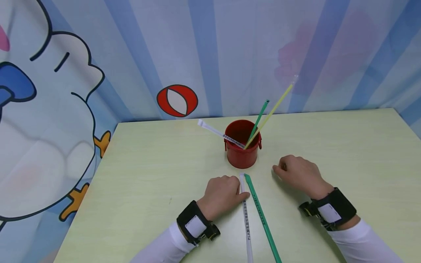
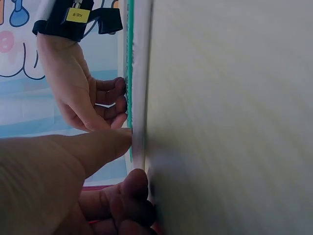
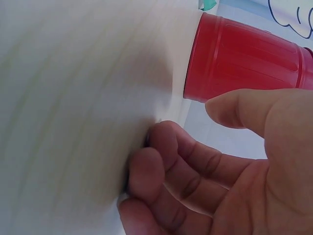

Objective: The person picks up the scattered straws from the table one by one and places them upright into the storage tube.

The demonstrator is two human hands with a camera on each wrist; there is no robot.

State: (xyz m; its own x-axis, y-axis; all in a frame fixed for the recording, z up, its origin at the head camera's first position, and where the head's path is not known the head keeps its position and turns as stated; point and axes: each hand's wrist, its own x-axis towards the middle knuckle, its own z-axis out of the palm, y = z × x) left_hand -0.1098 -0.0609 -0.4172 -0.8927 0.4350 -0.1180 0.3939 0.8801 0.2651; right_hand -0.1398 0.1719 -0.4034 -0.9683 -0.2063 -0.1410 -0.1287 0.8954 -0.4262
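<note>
My left hand [image 1: 222, 195] is at the upper part of a white wrapped straw [image 1: 247, 226] with dark print, lying on the table. The thumb reaches across this straw, and in the left wrist view its tip is right at the straw [image 2: 140, 73], with the other fingertips lower down. Just right of it lies a green wrapped straw [image 1: 263, 219], slanting toward the near edge. My right hand [image 1: 298, 174] rests at the table to the right, fingers loosely curled, holding nothing. Beyond both hands stands a red bucket [image 1: 241, 157], nearest the right thumb in the right wrist view.
In the bucket lean a white straw [image 1: 213, 130], a green straw [image 1: 262, 113] and a yellow straw [image 1: 277, 105], their upper ends sticking out past the rim. The pale wooden table [image 1: 148, 164] ends at a blue striped curtain [image 1: 230, 54] with cartoon prints.
</note>
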